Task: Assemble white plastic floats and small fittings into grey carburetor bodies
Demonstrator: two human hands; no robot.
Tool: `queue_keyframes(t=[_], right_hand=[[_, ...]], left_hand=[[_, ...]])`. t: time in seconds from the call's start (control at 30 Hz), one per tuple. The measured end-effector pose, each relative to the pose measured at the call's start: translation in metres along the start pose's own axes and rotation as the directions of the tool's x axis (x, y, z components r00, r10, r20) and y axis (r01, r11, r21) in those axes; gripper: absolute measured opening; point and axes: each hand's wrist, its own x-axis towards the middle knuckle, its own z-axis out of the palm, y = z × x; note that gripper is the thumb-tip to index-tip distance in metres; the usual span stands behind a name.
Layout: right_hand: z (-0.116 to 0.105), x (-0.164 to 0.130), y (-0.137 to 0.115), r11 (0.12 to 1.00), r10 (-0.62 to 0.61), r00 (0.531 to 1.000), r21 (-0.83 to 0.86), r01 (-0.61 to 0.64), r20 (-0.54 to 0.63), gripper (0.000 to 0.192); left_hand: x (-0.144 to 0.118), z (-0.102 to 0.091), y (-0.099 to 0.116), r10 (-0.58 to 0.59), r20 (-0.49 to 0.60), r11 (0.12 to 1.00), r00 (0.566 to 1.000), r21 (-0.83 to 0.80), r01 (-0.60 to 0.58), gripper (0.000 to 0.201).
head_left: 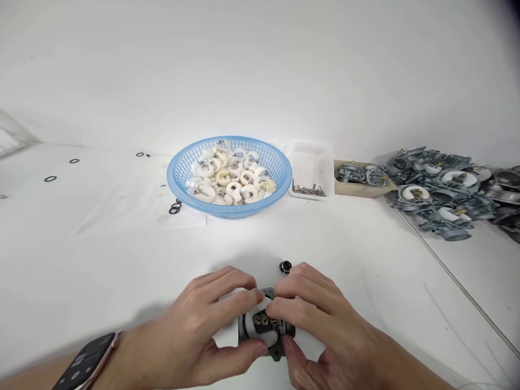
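fingers: both sets are closed on the small grey cast-metal carburetor body (268, 330), thumbs underneath, fingertips (260, 297) pinched over the top where a white plastic float sits on it

left hand (203, 330): cups the left side of the part, smartwatch with a pink case (87, 362) on the wrist

right hand (325, 330): wraps the right side, fingers pressing near the brass bits in the middle

where the part is: held low over the white tabletop (365, 260), right at the near edge of the view, looks like it's resting on or just above the surface, can't tell which

handling guess: cast metal so stiff and fairly heavy for its size, not slippery; the float and brass jets look like the delicate bits, so I'd hold it by the outer body, not the float

just beyond: small black round cap (285, 266) sitting by the right hand's fingertips

middle: blue plastic mesh basket (179, 173) full of white floats, black rubber O-rings (175, 208) beside it, clear tray of little steel pins (311, 179)

far right: heap of grey carburetor bodies (439, 189)
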Motion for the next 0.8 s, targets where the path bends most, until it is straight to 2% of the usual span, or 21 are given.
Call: queue_keyframes(t=[0.47, 0.8], right_hand=[[0.0006, -0.0016, -0.0019, 1.0, 0.019, 1.0, -0.021, -0.019, 0.019, 0.037], [0.0023, 0.0018, -0.0019, 0.997, -0.009, 1.0, -0.071, 0.008, -0.018, 0.035]], left_hand=[[0.0014, -0.0033, 0.001, -0.014, 0.047, 0.999, 0.999, -0.031, 0.016, 0.03], [-0.0002, -0.0019, -0.001, -0.033, 0.052, 0.998, 0.998, -0.057, 0.036, 0.029]])
